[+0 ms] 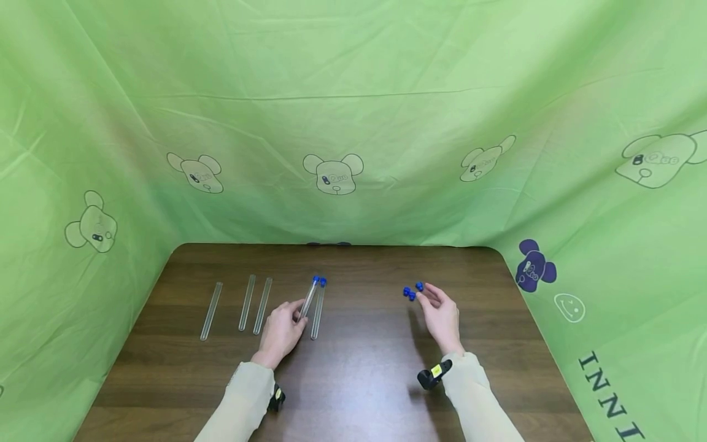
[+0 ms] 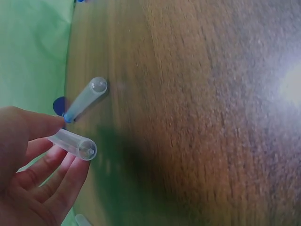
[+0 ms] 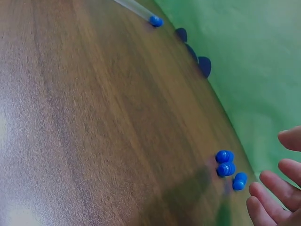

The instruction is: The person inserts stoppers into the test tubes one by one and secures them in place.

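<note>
Between thumb and fingers, my left hand (image 1: 282,330) holds a clear test tube (image 1: 310,298) topped with a blue cap. Its rounded bottom end points toward the camera in the left wrist view. Another capped test tube (image 1: 317,314) lies on the table just to the right of the held one. My right hand (image 1: 444,316) hovers over the right part of the table, fingers apart and slightly bent, nothing between them. Three small blue caps (image 3: 225,169) lie close together beside its fingertips.
Three test tubes without caps lie on the left side of the wooden table (image 1: 364,368): one farthest left (image 1: 211,312), and two side by side, the nearer to my left hand being a clear tube (image 1: 262,307). A green curtain (image 1: 342,221) surrounds the table's back and sides.
</note>
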`<move>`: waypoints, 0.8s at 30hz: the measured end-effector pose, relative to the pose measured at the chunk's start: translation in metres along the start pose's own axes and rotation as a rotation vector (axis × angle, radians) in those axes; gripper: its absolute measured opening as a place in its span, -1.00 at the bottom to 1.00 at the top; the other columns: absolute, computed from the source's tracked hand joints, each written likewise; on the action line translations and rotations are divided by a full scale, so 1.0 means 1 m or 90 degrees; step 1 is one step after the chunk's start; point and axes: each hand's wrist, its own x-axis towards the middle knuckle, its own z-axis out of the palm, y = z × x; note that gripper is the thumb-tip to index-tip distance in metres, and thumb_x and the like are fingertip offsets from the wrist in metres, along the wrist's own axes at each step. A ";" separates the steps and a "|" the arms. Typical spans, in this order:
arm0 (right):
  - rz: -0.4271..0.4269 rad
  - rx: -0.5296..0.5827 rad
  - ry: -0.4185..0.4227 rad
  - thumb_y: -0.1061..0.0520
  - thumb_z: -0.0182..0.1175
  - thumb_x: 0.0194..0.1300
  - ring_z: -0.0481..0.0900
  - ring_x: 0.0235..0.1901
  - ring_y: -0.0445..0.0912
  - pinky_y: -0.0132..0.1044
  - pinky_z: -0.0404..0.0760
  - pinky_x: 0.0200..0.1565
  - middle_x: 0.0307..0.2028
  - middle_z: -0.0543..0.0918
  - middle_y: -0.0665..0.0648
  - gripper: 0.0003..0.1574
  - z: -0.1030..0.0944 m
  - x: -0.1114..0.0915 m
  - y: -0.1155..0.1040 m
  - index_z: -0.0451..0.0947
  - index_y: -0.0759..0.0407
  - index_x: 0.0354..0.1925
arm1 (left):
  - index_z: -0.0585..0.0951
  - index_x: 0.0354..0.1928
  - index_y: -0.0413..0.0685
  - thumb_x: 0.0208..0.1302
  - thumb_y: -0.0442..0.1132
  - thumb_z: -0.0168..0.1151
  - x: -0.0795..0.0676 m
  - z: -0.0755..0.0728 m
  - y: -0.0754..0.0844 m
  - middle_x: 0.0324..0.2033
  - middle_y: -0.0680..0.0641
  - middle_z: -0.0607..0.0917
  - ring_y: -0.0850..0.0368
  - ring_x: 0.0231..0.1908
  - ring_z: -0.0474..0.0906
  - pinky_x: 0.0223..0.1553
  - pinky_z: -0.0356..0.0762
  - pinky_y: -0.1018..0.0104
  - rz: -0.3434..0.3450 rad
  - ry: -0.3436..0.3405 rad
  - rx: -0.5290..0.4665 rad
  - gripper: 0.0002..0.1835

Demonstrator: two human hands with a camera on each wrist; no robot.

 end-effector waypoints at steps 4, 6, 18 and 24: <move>0.007 -0.013 -0.008 0.04 0.27 0.45 0.65 0.09 0.15 0.00 0.53 0.09 0.16 0.65 0.24 -0.43 0.000 0.001 0.001 0.52 0.23 0.32 | 0.71 0.12 -0.15 0.15 -0.33 0.49 0.002 -0.001 -0.002 -0.44 0.09 0.60 0.22 -0.50 0.51 -0.45 0.50 0.21 -0.009 -0.004 0.005 -0.56; 0.008 -0.022 -0.009 0.03 0.26 0.45 0.65 0.09 0.16 0.00 0.54 0.10 0.15 0.65 0.25 -0.43 0.000 0.002 0.001 0.52 0.24 0.32 | 0.71 0.11 -0.16 0.15 -0.33 0.49 0.003 -0.002 -0.002 -0.45 0.09 0.60 0.19 -0.50 0.50 -0.44 0.50 0.21 -0.015 -0.009 0.008 -0.56; -0.006 -0.056 0.000 0.05 0.29 0.42 0.68 0.03 0.18 0.05 0.55 0.09 0.08 0.69 0.27 -0.46 0.005 0.005 0.003 0.56 0.28 0.26 | 0.69 0.09 -0.27 0.14 -0.36 0.49 0.012 -0.002 -0.007 -0.46 0.02 0.56 0.12 -0.44 0.50 -0.32 0.54 0.12 -0.031 -0.047 0.028 -0.56; -0.009 -0.075 -0.006 0.05 0.30 0.40 0.69 0.02 0.17 0.05 0.52 0.11 0.05 0.70 0.28 -0.46 0.007 0.007 0.002 0.58 0.28 0.25 | 0.68 0.11 -0.26 0.14 -0.34 0.49 0.018 -0.001 -0.005 -0.47 0.04 0.56 0.12 -0.44 0.52 -0.33 0.55 0.12 -0.044 -0.062 0.040 -0.55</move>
